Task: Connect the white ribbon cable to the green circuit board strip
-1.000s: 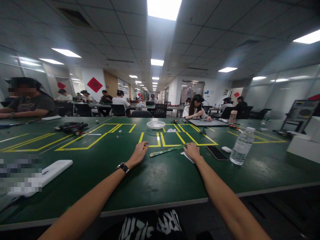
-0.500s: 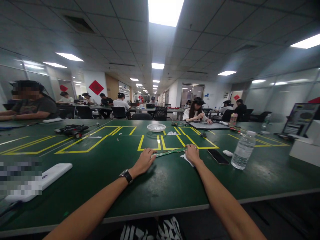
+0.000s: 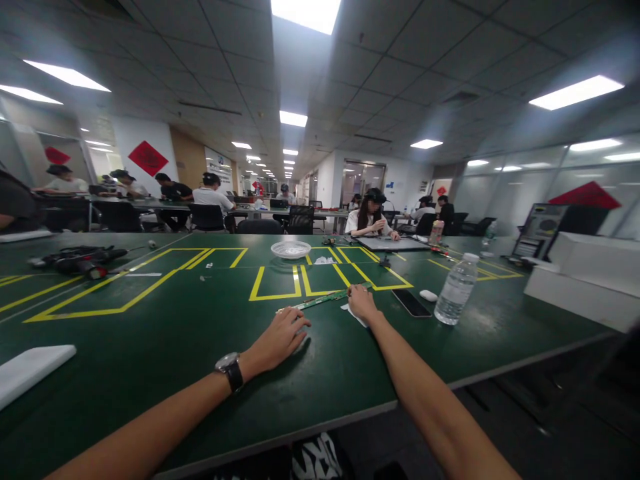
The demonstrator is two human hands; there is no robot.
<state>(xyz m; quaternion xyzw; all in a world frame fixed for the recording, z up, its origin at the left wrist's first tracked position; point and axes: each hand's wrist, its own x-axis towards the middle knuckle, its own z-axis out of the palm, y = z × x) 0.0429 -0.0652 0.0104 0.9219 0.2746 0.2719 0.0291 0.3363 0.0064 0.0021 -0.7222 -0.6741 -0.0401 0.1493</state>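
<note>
A long, thin green circuit board strip (image 3: 323,300) lies slanted on the green table, its right end farther from me. My right hand (image 3: 363,303) has its fingers closed around the strip's right end. Just on the near side of the left end, my left hand (image 3: 281,337) is open, palm down, with fingers spread; it partly hides that end. Whether it touches the strip I cannot tell. A white piece of paper (image 3: 354,315) sticks out beside my right hand, on the tabletop.
Right of my hands are a black phone (image 3: 411,303), a small white case (image 3: 428,295) and a water bottle (image 3: 456,290). Ahead stand a clear round dish (image 3: 291,250) and yellow tape outlines (image 3: 275,298). A person (image 3: 373,217) sits across the table; white boxes (image 3: 575,287) are at right.
My left hand has come off the strip's left end and back toward me, its fingers spreading. My right hand stays on the other end. The view has turned to the right.
</note>
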